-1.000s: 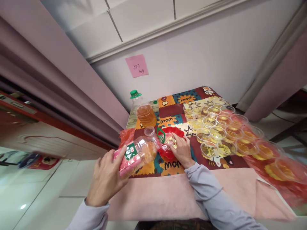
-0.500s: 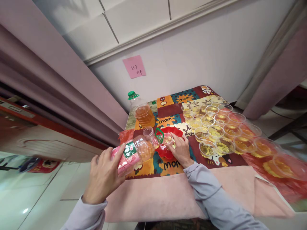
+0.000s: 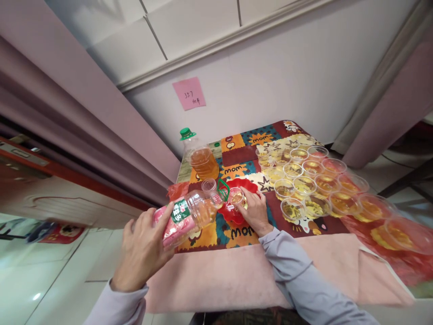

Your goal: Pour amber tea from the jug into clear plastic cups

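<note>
My left hand [image 3: 144,246] is wrapped round a clear plastic bottle [image 3: 199,209] with a pink label, tilted so that its neck points right. Amber liquid lies along the bottle's lower side, and a green ring handle [image 3: 223,190] is at its neck. My right hand [image 3: 254,210] grips a clear plastic cup [image 3: 236,196] by its side, with pale yellow liquid in it. This cup is over a red scalloped dish [image 3: 248,185], close to the bottle's mouth. Left of it, behind the bottle's neck, stands another clear cup [image 3: 209,185].
A large bottle [image 3: 204,162] of amber liquid with a green cap stands at the back left. Rows of filled clear cups [image 3: 305,185] cover the table's right side. A green cap [image 3: 217,145] lies near the wall. Pink cloth [image 3: 219,280] hangs along the front edge.
My left hand has drawn the bottle slightly left and turned it a little, so more of its label shows. My right hand and its cup have hardly moved.
</note>
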Demonstrator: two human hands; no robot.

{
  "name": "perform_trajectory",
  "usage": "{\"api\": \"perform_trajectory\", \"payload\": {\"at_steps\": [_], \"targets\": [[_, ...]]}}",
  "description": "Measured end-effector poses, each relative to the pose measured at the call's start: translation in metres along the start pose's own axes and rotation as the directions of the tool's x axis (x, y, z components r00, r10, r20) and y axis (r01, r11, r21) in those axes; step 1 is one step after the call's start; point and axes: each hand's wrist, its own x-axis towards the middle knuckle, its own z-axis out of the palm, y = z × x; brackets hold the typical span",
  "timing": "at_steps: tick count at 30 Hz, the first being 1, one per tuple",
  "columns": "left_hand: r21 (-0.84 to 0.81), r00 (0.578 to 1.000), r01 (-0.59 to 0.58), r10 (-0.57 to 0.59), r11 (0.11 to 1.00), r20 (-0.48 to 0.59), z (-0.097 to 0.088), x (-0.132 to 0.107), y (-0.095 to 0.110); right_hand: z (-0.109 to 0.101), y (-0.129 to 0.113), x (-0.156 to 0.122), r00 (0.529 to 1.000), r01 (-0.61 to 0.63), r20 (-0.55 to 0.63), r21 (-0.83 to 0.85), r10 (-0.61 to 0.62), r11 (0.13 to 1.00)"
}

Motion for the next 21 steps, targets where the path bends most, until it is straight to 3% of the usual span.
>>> {"api": "perform_trajectory", "payload": {"at_steps": [9,21], "targets": [[0.010,0.999,-0.023,0.023,1.000,-0.031,-0.0026,-0.0019,0.0033,-0.0006,-0.0001,-0.0002,1.000,0.001,0.009,0.021,-0.001,1.000],[0.012,1.000,0.009,-0.009,1.000,0.025,-0.0025,0.0013,0.0015,-0.0003,0.0004,0.0007,1.000,-0.005,0.006,0.008,0.005,1.000]]}}
